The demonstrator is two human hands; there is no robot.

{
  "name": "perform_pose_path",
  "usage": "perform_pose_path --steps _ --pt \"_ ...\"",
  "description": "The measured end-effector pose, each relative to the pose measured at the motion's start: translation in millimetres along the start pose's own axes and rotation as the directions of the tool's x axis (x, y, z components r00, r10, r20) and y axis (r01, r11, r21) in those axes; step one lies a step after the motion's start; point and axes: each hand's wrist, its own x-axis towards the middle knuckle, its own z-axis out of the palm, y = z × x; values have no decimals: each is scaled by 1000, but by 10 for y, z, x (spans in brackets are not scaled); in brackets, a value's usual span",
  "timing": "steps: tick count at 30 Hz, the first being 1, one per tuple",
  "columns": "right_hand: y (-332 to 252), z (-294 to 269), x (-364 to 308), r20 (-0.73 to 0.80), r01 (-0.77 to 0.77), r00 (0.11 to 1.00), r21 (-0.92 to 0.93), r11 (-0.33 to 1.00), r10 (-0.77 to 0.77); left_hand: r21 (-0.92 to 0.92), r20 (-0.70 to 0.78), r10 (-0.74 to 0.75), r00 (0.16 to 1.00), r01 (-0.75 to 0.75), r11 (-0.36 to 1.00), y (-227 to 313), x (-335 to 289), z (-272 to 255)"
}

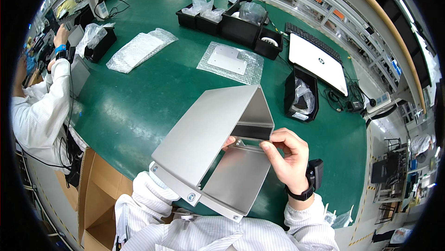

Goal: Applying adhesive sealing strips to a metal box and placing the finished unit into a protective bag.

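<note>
A grey bent sheet-metal housing (208, 126) stands tilted in front of me, above the near edge of the green table. Small round fasteners sit along its lower flange. Across its inside runs a black strip (252, 132). My left hand (229, 143) is mostly hidden behind the housing; its fingertips show at the inner opening, against the metal. With thumb and forefinger closed, my right hand (289, 151) grips the housing's right edge at the end of the black strip. Whether these fingers also pinch something small, I cannot tell.
Beyond the housing, a flat metal plate (227, 60) lies on bubble wrap, beside another bubble-wrapped piece (139, 51). Black bins (241, 28) line the back. A white laptop (315, 61) and a black bin (289, 93) are at right. A cardboard box (104, 181) and a co-worker (44, 98) are left.
</note>
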Motion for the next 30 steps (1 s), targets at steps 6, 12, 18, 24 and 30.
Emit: perform_pose_path --steps 6,12,18,24,30 --pt "6 -33 -12 -7 -43 999 22 999 43 -4 0 19 1000 -19 1000 -55 35 14" --pt "256 -67 36 -10 -183 983 24 983 184 -101 -202 68 977 -90 991 -56 4 142" --pt "1175 -197 -298 74 -210 977 182 960 200 545 -217 489 845 -311 779 -155 200 177" --pt "1259 141 -21 16 -278 960 -45 959 279 539 -193 539 820 -370 756 -311 185 161" --pt "1102 110 -51 201 -53 973 -290 956 115 501 -184 496 849 -353 790 -297 117 165"
